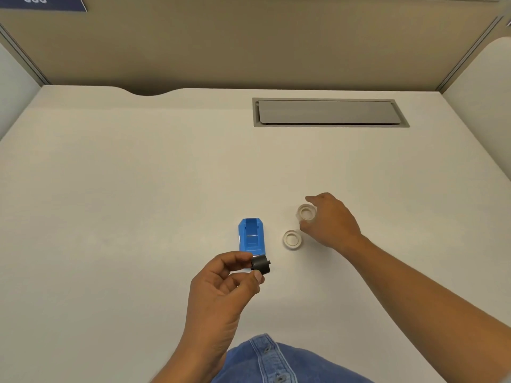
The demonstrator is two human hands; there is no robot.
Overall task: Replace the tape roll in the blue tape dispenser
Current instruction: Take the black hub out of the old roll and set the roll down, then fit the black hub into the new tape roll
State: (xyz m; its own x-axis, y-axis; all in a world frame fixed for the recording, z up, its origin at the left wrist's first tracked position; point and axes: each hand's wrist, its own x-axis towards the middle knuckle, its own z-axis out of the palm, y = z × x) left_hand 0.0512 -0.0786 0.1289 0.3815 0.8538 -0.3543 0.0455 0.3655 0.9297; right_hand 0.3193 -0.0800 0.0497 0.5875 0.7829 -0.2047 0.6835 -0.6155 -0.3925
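Blue tape dispenser lies empty near the worktop's front, hands on spool and roll

Blue tape dispenser [251, 235] lies flat on the pale worktop [138, 175], a little in front of the person and near the middle, its open cradle facing up. Just in front of it, the left hand [224, 286] pinches a small black spool [260, 264] between thumb and forefinger, raised over the dispenser's near end. To the right, a clear tape roll [291, 239] lies flat on the surface, close beside the dispenser but apart from it. Farther right and a bit farther back, the right hand [329, 219] closes its fingertips around a second clear tape roll [305, 212]; whether that roll is lifted off the surface cannot be told.

Wide bare surface stretches to the left and toward the back, with nothing standing between the hands and the far edge. A grey cable hatch [329, 112] sits flush in the worktop at the back right, well apart from the work. A beige partition [249, 51] closes the back, side panels close the left and right, and a curved notch cuts the rear edge at the left. A denim shirt [271, 360] shows at the bottom
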